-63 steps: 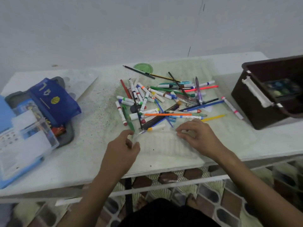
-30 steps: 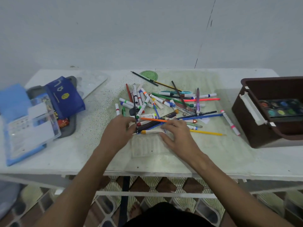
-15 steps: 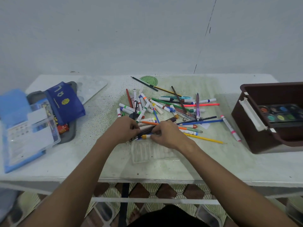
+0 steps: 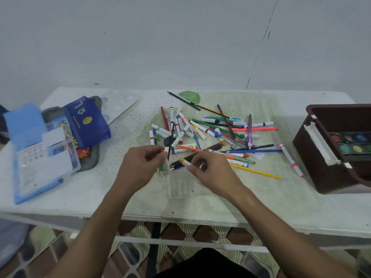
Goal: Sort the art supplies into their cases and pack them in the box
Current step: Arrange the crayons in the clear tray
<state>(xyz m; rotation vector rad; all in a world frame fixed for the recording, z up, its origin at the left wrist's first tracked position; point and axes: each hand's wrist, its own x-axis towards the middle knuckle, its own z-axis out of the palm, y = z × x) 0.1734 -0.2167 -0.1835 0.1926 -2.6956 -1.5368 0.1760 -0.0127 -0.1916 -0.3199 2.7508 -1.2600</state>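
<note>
A heap of markers, pens and pencils (image 4: 212, 135) lies in the middle of the table. In front of it sits a clear plastic marker case (image 4: 181, 184). My left hand (image 4: 140, 167) pinches a white marker (image 4: 166, 161) and holds it upright above the case's left end. My right hand (image 4: 210, 173) pinches a white marker with an orange cap (image 4: 184, 161), lifted just off the heap. A brown box (image 4: 321, 157) stands at the right with a watercolour palette (image 4: 353, 144) in it.
At the left lie a blue pencil pouch (image 4: 86, 121), a grey tray (image 4: 92, 157), a clear-lidded blue case (image 4: 38, 157) and a white paint palette (image 4: 118, 105). A green protractor (image 4: 189, 96) lies at the back. The table's front edge is near my arms.
Both hands went from the clear case forward into the heap, and each has picked up a white marker and lifted it. The camera view has tilted slightly.
</note>
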